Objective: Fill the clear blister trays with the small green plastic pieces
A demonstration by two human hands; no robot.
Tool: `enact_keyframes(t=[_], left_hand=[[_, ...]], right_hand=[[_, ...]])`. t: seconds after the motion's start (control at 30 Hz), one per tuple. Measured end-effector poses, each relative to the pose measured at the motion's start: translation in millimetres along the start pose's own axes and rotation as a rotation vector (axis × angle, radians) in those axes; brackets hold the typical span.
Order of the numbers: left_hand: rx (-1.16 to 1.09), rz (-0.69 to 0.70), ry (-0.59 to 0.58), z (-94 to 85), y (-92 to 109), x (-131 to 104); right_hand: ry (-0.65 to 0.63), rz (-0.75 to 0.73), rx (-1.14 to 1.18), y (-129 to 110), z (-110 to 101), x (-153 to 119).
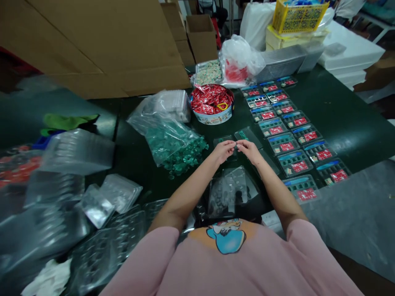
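Note:
My left hand point(225, 151) and my right hand point(248, 150) meet fingertip to fingertip in the middle of the table. Both are closed in a pinch, and whatever is between the fingertips is too small to make out. Just under and beyond them lie a clear plastic tray point(219, 140) and a second tray point(245, 134) with green pieces in its slots. To the left, small translucent green pieces point(188, 158) spill from a clear plastic bag point(154, 119). Near my body lie empty clear trays point(222, 197).
A round tin point(212, 119) of red packets stands ahead. Rows of filled trays point(286, 146) with red packets run along the right. Stacked clear trays point(78, 150) cover the left. A cardboard sheet point(101, 45) rises behind, and a yellow basket point(299, 17) sits back right.

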State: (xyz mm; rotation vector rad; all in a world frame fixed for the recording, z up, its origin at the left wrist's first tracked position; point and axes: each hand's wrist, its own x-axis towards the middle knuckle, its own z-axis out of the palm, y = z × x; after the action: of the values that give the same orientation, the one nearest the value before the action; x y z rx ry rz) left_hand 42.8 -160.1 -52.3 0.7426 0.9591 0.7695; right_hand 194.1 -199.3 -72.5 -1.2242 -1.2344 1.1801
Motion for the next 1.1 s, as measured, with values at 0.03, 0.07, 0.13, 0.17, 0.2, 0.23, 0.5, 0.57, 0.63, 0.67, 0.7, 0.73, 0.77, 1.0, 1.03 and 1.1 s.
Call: enact_keyframes(t=[0.03,0.07,0.13,0.17,0.2,0.23,0.5,0.57,0.63,0.67,0.7,0.73,0.77,1.0,1.03,1.1], left_hand=[[-0.027,-0.028,-0.012,2.6,-3,1],[-0.05,-0.054,-0.024,4.8,-6,1],[-0.069,-0.104,-0.059,8.1,-10,0],[-0.068,-0.132,-0.08,9.3,-12,0],[-0.062,-0.162,-0.104,10.5,-14,-1],[-0.053,-0.191,-0.128,11.6,-16,-2],[-0.159,-0.278,-0.181,24.0,-20,5],[-0.207,-0.258,-0.18,27.1,-18,9],[-0.231,-0.202,-0.163,30.4,-16,13],[-0.232,-0.169,-0.152,32.2,-15,14],[-0.23,-0.142,-0.143,34.1,-14,16],[-0.225,-0.122,-0.139,35.9,-14,17],[-0.22,-0.109,-0.138,37.6,-14,19],[-0.08,-0.005,-0.137,46.1,-9,31],[-0.029,0.03,-0.129,47.6,-8,34],[0.07,0.094,-0.103,51.4,-5,39]], right_hand=[[0.007,0.012,0.019,0,-3,-3],[0.013,0.018,0.04,0,-7,-6],[0.008,0.014,0.082,-1,-14,-13],[-0.003,0.015,0.094,-1,-17,-16],[-0.016,0.024,0.098,0,-21,-19],[-0.025,0.038,0.097,0,-24,-22],[-0.023,0.289,0.394,-4,-36,-21],[-0.053,0.346,0.465,-7,-38,-17],[-0.08,0.378,0.507,-9,-39,-14],[-0.082,0.387,0.523,-10,-39,-13],[-0.073,0.393,0.535,-11,-39,-12],[-0.052,0.395,0.545,-11,-38,-10],[-0.021,0.394,0.554,-11,-38,-9],[0.217,0.387,0.531,-11,-41,8],[0.237,0.382,0.514,-10,-43,11],[0.267,0.351,0.468,-8,-47,18]])
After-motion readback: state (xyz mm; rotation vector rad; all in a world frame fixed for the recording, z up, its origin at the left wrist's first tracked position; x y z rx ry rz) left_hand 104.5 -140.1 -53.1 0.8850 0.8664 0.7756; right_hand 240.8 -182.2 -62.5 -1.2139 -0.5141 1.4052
